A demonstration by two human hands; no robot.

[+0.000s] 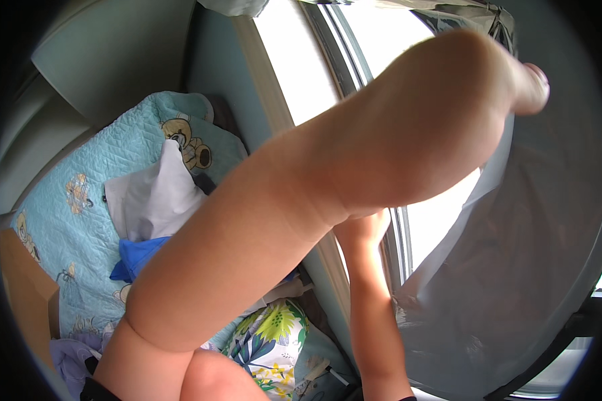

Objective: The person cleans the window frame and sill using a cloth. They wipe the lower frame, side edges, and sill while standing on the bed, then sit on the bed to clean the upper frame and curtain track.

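My left hand (431, 118) reaches across from the lower left to the upper right, over a bright window (291, 60) with a dark frame. Its thumb points right, beside a grey, shiny sheet (481, 270) that hangs along the window's right side; its other fingers are hidden. Crinkled silvery material (474, 17) lies behind the hand at the top. My right hand (363, 225) is raised from below at the window frame (395, 250), mostly hidden behind my left wrist and hand. What either hand holds cannot be seen.
At left, a light blue quilt (108, 165) with bear prints carries a pale grey cloth (153, 198) and a blue cloth (143, 253). A cardboard box (27, 295) stands at the left edge. A leaf-patterned fabric item (273, 341) lies below the window.
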